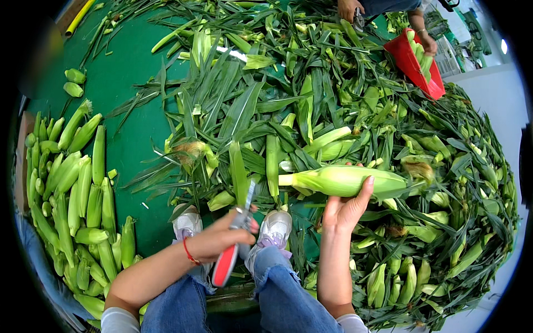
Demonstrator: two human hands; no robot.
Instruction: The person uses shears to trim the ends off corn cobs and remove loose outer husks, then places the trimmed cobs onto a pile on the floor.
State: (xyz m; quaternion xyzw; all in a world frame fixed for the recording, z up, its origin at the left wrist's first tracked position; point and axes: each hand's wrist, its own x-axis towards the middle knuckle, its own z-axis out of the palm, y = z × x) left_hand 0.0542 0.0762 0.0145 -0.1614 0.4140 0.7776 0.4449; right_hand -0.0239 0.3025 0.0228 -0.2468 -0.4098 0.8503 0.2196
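Observation:
My right hand is wrapped from below around a large pale-green ear of corn, which lies level with its cut stalk end pointing left. In my left hand is a red-handled cutting tool with a grey metal body; its narrow blade points up, apart from the stalk end. Motion blurs the tool, so I cannot tell its exact kind. Long green corn leaves lie just beyond both hands. A red cord circles my left wrist.
Trimmed corn ears are piled at the left on a green floor. A heap of husks and leaves covers the right side. At the far right another person's hand is at a red scoop holding ears. My shoes stand close below.

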